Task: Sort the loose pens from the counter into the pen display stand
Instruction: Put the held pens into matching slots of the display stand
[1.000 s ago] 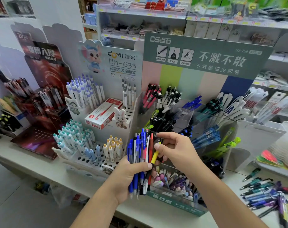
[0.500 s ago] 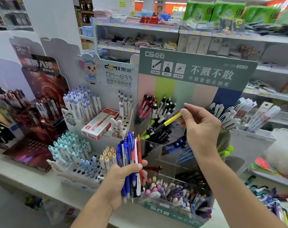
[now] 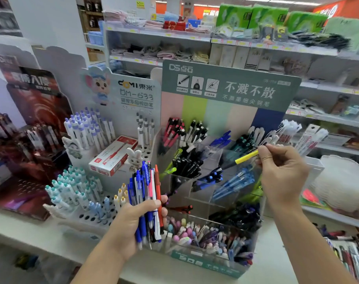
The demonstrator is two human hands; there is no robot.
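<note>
we hold a yellow-barrelled pen (image 3: pixel 243 158) pinched at its rear end between the thumb and fingertips of the right hand (image 3: pixel 281 171), dark tip pointing down-left over the clear acrylic compartments of the green pen display stand (image 3: pixel 225 87). the tip hangs above a middle-row compartment, near the blue pens (image 3: pixel 232 184); we cannot tell whether it touches a wall. the left hand (image 3: pixel 131 219) is wrapped around a bundle of loose pens (image 3: pixel 147 201), held upright at the front-left corner of the stand, thumb pressed across the barrels.

risks, as we judge them:
- the pinch is far back on the barrel, so the tip could swing and catch a compartment rim, or drop into a compartment of another pen type.
- the compartments are tilted and crowded; a push could knock neighbouring pens out.
- the bundle is fat for one hand; easing the thumb could let pens slide down onto the counter (image 3: pixel 31 232).
- sorting by colour is uncertain: a green-yellow pen (image 3: pixel 170 170) sits further left, perhaps the matching slot.

counts:
- hands: two.
- pens in right hand: one.
- pens in left bundle: roughly ten, mostly blue, at least one red and one pink; exact count hidden by overlap.
- more loose pens (image 3: pixel 350 253) lie at the counter's right edge, too blurred to count.
</note>
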